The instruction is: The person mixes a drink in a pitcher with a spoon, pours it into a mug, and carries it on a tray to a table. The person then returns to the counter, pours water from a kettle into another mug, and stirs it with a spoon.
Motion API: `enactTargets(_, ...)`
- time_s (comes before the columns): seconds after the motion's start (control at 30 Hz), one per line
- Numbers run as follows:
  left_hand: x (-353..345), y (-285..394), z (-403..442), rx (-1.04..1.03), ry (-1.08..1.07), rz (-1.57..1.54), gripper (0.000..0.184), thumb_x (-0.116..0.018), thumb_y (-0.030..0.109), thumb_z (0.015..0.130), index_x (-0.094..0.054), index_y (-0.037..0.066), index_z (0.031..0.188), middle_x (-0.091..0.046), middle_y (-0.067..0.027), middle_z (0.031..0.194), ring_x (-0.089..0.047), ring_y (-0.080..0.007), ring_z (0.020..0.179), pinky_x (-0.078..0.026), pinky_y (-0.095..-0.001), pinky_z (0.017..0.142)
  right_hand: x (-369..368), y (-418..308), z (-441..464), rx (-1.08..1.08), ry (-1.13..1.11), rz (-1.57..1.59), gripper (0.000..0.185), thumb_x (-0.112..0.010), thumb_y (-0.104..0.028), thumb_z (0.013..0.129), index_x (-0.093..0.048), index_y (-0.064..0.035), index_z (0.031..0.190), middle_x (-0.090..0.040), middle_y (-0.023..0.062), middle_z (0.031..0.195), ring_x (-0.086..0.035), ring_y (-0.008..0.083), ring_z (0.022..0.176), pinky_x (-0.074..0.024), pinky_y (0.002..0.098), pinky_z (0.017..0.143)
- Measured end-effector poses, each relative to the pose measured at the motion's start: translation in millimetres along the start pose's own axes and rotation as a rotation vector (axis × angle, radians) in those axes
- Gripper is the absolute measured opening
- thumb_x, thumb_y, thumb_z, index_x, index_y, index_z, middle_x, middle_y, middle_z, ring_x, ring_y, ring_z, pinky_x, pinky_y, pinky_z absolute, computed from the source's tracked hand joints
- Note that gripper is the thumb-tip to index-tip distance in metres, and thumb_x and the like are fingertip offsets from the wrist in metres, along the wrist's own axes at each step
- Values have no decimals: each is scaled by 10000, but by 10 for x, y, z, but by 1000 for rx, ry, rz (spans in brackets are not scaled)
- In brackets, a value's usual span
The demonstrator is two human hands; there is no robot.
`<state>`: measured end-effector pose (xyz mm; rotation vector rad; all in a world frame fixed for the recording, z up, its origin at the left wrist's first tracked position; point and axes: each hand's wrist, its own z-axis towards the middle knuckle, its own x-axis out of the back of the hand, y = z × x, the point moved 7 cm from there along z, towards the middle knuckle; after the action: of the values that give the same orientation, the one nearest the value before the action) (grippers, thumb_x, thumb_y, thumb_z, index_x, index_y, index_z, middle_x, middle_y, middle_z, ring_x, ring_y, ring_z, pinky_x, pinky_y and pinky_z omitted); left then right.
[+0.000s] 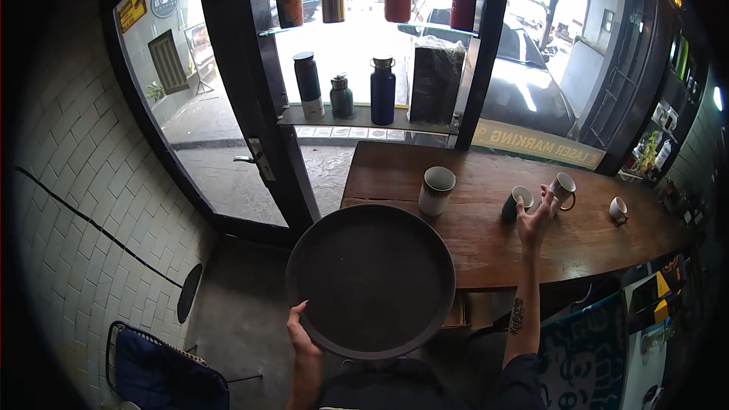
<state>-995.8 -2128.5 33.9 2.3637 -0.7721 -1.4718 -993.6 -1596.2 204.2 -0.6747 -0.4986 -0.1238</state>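
My left hand (302, 334) grips the near-left rim of a round dark serving tray (372, 281), with the thumb lying over its edge. The tray's upper face is bare. Over the wooden table, my right hand (536, 216) reaches between a dark green cup (511, 209) and a light-coloured mug (563, 183) with a handle. Its thumb overlaps the green cup, while its fingers, spread from the thumb, overlap the mug's left side. Whether they press on either is unclear. Farther left stands a larger white-and-brown cup (437, 191).
A small white cup (618, 209) sits toward the right of the wooden table (471, 250). Bottles, including a blue flask (383, 91), line glass shelves behind it. At left are a glass door (228, 159) and a brick wall (91, 205); a cushioned chair (163, 368) stands below.
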Motion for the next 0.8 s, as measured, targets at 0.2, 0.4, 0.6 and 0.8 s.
enactTargets(0.2, -94, 27, 17, 0, -79, -19, 360, -591, 266, 906, -658, 30, 1170, -702, -102, 1146, -672, -278, 1028, -543, -402, 934, -212, 638, -184, -54, -104, -74, 919, -854, -323, 807, -322, 23, 1471, -462, 298, 1354, -497, 447, 1271, -422, 514, 1040)
enactTargets(0.4, -270, 82, -47, -51, -210, -91, 388, -523, 322, 920, -673, 31, 1127, -709, -107, 1128, -670, -284, 1046, -535, -405, 943, -579, 952, -187, -267, -324, 301, 910, -912, -307, 744, -391, 9, 1419, -609, 195, 1233, -613, 304, 1127, -499, 408, 963)
enactTargets(0.6, -104, -10, -100, -74, -154, -116, 430, -513, 355, 906, -675, 10, 1104, -711, -127, 1129, -673, -302, 1033, -537, -410, 935, -856, 1136, -52, -209, -273, 445, 689, -922, -254, 719, -543, -19, 1243, -677, 136, 1143, -675, 241, 1015, -548, 366, 866)
enactTargets(0.8, -59, -150, -291, -72, -113, -72, 341, -544, 332, 924, -703, 39, 994, -727, -112, 1033, -689, -266, 961, -558, -391, 866, -724, 842, -34, -214, -257, 377, 559, -931, -259, 686, -639, -24, 1100, -724, 105, 1011, -702, 218, 946, -559, 346, 846)
